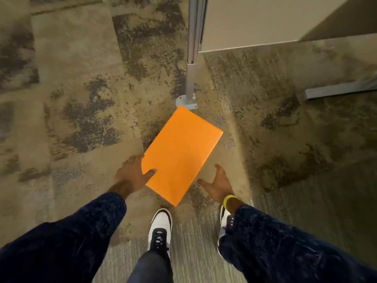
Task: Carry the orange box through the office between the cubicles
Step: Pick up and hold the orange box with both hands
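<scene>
Your dark sleeves (67, 237) filled the bottom corners, reaching forward and down over your white and black shoes (160, 229). Your left hand (132, 173) gripped the near left edge of the orange box (180, 155), thumb pressed on its top face and fingers curled under. Your right hand (219, 184) was spread open just beside the box's right edge; whether it touched the box I could not tell. A yellow wristband (228, 200) sat on that wrist. You held the box tilted above the mottled carpet (81, 99), its far corner near the base of a gray partition post (190, 78) with a beige panel (255, 21) beside it.
</scene>
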{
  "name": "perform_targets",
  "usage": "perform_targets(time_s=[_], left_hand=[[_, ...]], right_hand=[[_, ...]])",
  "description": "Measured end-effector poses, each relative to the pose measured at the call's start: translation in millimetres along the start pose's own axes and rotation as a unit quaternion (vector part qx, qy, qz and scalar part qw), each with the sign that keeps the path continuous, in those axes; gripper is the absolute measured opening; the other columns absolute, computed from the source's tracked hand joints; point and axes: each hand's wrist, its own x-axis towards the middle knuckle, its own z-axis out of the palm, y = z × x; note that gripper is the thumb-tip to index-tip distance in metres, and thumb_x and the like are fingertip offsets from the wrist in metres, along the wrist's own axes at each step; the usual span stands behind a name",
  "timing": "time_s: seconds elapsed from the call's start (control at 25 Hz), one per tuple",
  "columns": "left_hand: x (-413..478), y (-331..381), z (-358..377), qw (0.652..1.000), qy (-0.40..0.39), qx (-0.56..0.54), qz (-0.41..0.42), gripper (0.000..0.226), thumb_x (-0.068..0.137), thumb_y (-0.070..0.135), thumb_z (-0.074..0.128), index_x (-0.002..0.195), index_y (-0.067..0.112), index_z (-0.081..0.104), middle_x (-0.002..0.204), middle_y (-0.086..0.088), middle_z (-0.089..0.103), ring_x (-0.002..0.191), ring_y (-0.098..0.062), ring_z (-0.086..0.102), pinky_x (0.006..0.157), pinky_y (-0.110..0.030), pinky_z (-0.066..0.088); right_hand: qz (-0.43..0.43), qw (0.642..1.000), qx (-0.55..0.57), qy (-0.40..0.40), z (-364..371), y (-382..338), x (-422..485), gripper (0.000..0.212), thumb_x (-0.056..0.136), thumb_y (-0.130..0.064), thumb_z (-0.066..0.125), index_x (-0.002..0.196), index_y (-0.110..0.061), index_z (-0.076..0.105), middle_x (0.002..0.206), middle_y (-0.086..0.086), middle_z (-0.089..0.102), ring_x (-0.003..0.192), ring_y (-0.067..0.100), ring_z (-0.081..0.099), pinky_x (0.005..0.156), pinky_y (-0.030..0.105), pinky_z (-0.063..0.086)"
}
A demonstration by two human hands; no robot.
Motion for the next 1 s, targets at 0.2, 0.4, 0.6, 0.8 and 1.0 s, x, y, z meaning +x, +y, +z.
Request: perform_targets(time_s=[0.2, 0.4, 0.6, 0.8, 1.0], left_hand=[[93.9, -29.3, 58.0, 0.991, -0.045, -0.096, -0.086, 0.110, 0.076, 0.066, 0.067, 0.157, 0.014, 0.013, 0.163, -0.016, 0.022, 0.145, -0.038, 0.031, 0.111, -0.054, 0.037], [146.5, -57.9, 98.6, 0.983, -0.056, -0.150, -0.089, 0.116, 0.065, 0.062, 0.078, 0.154, 0.015, 0.021, 0.156, -0.015, 0.037, 0.135, -0.040, 0.044, 0.104, -0.056, 0.043], [160.8, -78.3, 109.3, 0.978, -0.054, -0.182, -0.086, 0.115, 0.055, 0.061, 0.083, 0.148, 0.019, 0.031, 0.144, -0.010, 0.052, 0.120, -0.036, 0.056, 0.088, -0.047, 0.048], [165.1, -85.2, 107.4, 0.973, -0.069, -0.198, -0.094, 0.123, 0.042, 0.065, 0.083, 0.146, 0.022, 0.032, 0.139, -0.008, 0.054, 0.101, -0.027, 0.055, 0.082, -0.043, 0.047], [151.2, -67.5, 103.8, 0.974, -0.083, -0.191, -0.091, 0.123, 0.042, 0.065, 0.084, 0.146, 0.025, 0.031, 0.140, -0.008, 0.053, 0.103, -0.028, 0.054, 0.086, -0.046, 0.047]], right_hand=[[0.117, 0.967, 0.224, 0.015, 65.5, 38.3, 77.0, 0.122, 0.072, -0.061, 0.076, 0.158, -0.015, 0.003, 0.166, 0.010, 0.016, 0.146, 0.034, 0.030, 0.114, 0.048, 0.038], [0.165, 0.934, 0.314, -0.031, 117.0, 65.2, 117.4, 0.125, 0.072, -0.055, 0.079, 0.157, -0.017, -0.005, 0.159, 0.011, 0.033, 0.139, 0.034, 0.042, 0.109, 0.047, 0.042], [0.138, 0.918, 0.370, -0.030, 147.9, 67.4, 132.3, 0.102, 0.071, -0.040, 0.085, 0.148, -0.017, 0.024, 0.138, 0.007, 0.057, 0.120, 0.032, 0.058, 0.102, 0.054, 0.049], [0.137, 0.921, 0.364, -0.018, 157.1, 66.2, 133.2, 0.084, 0.073, -0.023, 0.086, 0.138, -0.019, 0.034, 0.131, 0.007, 0.058, 0.116, 0.033, 0.059, 0.102, 0.057, 0.048], [0.141, 0.917, 0.371, -0.047, 132.2, 83.4, 118.5, 0.070, 0.077, -0.020, 0.083, 0.130, -0.019, 0.038, 0.131, 0.010, 0.059, 0.119, 0.036, 0.058, 0.098, 0.061, 0.049]])
